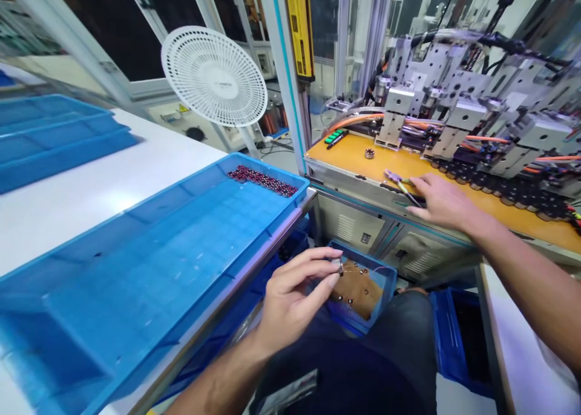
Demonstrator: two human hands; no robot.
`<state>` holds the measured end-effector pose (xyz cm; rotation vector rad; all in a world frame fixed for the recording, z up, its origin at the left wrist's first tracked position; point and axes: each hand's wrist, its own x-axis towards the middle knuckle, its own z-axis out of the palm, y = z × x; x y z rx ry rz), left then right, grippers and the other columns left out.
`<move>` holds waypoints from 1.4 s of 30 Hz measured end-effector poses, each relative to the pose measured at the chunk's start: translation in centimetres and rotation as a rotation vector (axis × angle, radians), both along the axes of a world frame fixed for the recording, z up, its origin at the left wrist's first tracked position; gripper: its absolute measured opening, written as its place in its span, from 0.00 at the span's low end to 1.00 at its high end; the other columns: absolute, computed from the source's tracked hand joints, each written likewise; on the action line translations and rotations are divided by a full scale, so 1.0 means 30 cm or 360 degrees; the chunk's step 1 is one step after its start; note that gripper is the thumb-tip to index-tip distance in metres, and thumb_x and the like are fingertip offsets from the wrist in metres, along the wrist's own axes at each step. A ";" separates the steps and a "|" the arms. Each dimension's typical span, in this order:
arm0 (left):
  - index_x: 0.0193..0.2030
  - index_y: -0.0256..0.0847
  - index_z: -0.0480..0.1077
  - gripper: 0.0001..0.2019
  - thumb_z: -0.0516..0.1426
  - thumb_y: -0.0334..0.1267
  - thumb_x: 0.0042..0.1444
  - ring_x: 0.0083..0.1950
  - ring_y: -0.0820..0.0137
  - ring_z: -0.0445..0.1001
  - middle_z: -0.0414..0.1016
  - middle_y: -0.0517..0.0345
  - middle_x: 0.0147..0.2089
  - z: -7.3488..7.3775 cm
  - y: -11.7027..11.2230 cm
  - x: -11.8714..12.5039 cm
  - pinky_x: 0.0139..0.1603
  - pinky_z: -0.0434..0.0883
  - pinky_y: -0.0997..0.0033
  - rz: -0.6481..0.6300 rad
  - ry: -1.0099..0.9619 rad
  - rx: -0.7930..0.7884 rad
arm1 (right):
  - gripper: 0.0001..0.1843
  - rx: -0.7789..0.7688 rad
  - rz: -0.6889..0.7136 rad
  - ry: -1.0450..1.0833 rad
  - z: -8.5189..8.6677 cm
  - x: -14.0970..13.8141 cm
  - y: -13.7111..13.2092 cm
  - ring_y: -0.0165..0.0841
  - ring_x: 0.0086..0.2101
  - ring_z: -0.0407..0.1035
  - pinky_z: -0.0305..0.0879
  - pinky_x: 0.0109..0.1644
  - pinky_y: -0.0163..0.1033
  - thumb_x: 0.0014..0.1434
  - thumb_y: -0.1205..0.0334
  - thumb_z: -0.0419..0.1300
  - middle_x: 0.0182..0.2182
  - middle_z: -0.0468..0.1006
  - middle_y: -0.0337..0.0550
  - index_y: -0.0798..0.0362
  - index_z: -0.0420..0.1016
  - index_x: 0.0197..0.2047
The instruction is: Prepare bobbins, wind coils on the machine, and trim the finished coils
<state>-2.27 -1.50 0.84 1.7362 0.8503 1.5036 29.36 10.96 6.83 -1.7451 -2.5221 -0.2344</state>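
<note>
My left hand [293,294] pinches a small dark part [340,267] between thumb and fingers, just above a small blue bin [385,277] that rests on my lap and holds brown material with a few small parts. My right hand [442,202] lies on the orange machine deck [354,155], fingers spread flat beside green-handled cutters [399,184]. A big blue tray [149,264] sits to my left with a row of small dark red parts [263,181] at its far corner.
Assembly machine heads with orange hoses [454,118] stand at the back of the deck, above a row of black parts [512,191]. A single small ring part [369,153] and green markers [334,138] lie on the deck. A white fan [214,76] stands behind the tray. More blue trays [49,137] are stacked far left.
</note>
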 end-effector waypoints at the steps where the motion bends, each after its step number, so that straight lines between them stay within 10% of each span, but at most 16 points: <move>1: 0.42 0.43 0.79 0.14 0.61 0.21 0.54 0.48 0.65 0.80 0.81 0.51 0.47 -0.001 0.000 0.001 0.47 0.78 0.67 -0.0013 -0.0014 -0.0007 | 0.30 0.0025 0.0003 0.0022 -0.017 -0.004 -0.070 0.53 0.49 0.66 0.65 0.53 0.53 0.55 0.58 0.62 0.49 0.70 0.61 0.60 0.66 0.59; 7: 0.42 0.42 0.79 0.14 0.61 0.21 0.54 0.48 0.66 0.80 0.81 0.51 0.47 -0.005 0.012 0.023 0.47 0.77 0.69 -0.0106 0.0012 0.0014 | 0.19 -0.0349 0.0001 0.1167 -0.203 -0.134 -0.538 0.36 0.37 0.70 0.70 0.43 0.41 0.61 0.64 0.58 0.41 0.70 0.45 0.49 0.64 0.55; 12: 0.42 0.42 0.78 0.14 0.61 0.20 0.54 0.49 0.68 0.80 0.80 0.51 0.48 -0.003 0.015 0.048 0.48 0.77 0.71 -0.0169 0.0068 0.0023 | 0.35 -0.0975 0.0087 0.2039 -0.296 -0.248 -0.750 0.35 0.45 0.72 0.69 0.55 0.48 0.65 0.66 0.56 0.50 0.71 0.45 0.35 0.48 0.69; 17: 0.43 0.42 0.78 0.16 0.61 0.19 0.53 0.50 0.67 0.79 0.80 0.52 0.49 -0.008 0.006 0.057 0.50 0.77 0.69 -0.0183 0.0082 0.0034 | 0.41 -0.1091 0.0250 0.2298 -0.297 -0.292 -0.759 0.38 0.57 0.66 0.58 0.65 0.56 0.61 0.72 0.56 0.58 0.66 0.45 0.28 0.47 0.69; 42: 0.44 0.41 0.78 0.16 0.62 0.19 0.52 0.48 0.64 0.80 0.81 0.49 0.49 -0.027 0.010 0.043 0.48 0.78 0.66 -0.0140 0.0128 0.0049 | 0.18 -0.0950 0.0108 0.2245 -0.250 -0.358 -0.685 0.31 0.31 0.67 0.70 0.38 0.38 0.63 0.66 0.55 0.33 0.72 0.44 0.50 0.72 0.56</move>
